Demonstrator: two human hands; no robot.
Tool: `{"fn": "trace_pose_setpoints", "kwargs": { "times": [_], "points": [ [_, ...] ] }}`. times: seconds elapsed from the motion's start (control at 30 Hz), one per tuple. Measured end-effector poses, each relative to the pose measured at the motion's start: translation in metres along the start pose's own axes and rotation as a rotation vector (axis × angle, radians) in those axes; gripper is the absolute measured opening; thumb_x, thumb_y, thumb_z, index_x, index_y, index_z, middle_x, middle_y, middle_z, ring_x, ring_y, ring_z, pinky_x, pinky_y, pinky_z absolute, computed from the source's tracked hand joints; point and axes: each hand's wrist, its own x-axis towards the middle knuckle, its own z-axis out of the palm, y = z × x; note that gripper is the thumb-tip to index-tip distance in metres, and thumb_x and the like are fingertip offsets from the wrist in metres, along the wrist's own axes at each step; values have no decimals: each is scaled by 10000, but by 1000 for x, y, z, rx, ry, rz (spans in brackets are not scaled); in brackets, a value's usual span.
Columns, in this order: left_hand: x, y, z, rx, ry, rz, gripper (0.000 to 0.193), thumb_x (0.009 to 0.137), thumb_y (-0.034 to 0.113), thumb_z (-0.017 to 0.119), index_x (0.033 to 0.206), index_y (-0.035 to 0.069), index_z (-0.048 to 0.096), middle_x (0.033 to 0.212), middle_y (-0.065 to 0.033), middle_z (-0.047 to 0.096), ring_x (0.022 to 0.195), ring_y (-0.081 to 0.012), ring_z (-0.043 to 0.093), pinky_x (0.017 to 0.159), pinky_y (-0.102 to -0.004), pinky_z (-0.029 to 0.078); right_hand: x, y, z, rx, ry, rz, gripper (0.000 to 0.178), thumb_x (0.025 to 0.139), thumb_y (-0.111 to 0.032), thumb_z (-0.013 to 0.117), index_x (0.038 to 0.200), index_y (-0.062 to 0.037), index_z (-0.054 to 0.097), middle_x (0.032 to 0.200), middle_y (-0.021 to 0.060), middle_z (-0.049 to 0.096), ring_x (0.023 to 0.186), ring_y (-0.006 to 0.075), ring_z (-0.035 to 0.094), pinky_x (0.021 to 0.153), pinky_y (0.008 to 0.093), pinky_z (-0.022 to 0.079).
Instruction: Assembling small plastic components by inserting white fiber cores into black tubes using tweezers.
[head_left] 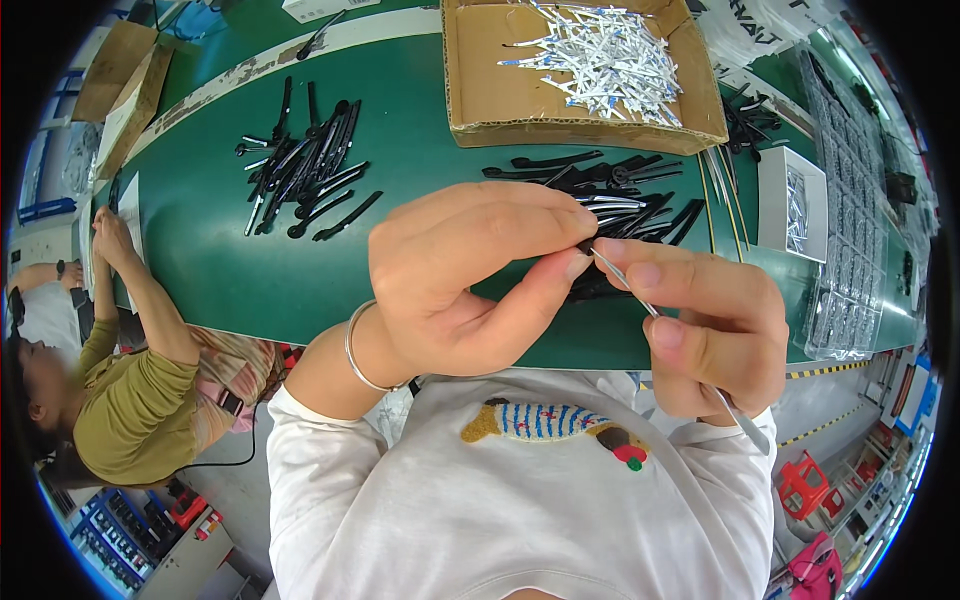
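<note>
Above the near edge of the green table, my left hand [470, 270] pinches a small black plastic piece [587, 245] between thumb and fingertips. Most of that piece is hidden by the fingers. My right hand [715, 310] is closed on slim metal tweezers [740, 422], whose thin tip reaches the black piece. Whether the tip grips it or only touches it, I cannot tell. Just beyond both hands lies a pile of long black plastic parts [620, 172], partly covered by my fingers.
A second heap of black parts [305, 165] lies at left on the green table [420, 130]. Farther back is a cardboard box [590, 134] of white strips [610, 65]. At right are thin rods [722, 190], a small white box [818, 215] and clear plastic trays [850, 200]. A co-worker [135, 410] sits left.
</note>
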Motion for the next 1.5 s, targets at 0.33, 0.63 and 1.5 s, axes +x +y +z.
{"fn": "trace_pose_setpoints", "kwargs": {
  "times": [0.33,0.63,1.5],
  "points": [
    [0,5,-1,-1,10,-41,207,707,-81,596,911,-71,634,853,-200,671,739,-240,661,646,-288,526,1,0,3,8,47,-50,184,696,136,645,830,91,527,1000,245,558,919,388,625,831,478,544],
    [0,4,0,18,12,-26,211,694,-96,596,900,-71,636,851,-190,673,739,-237,661,646,-283,524,1,-1,1,-22,29,-39,182,686,135,650,810,87,526,999,239,561,920,400,626,822,478,548],
    [0,6,0,163,27,-3,216,658,-81,650,866,-21,663,837,-136,683,675,-238,650,603,-280,513,8,2,-5,-134,3,-58,135,668,92,655,763,75,560,887,222,622,804,347,666,711,402,586]
  ]
}}
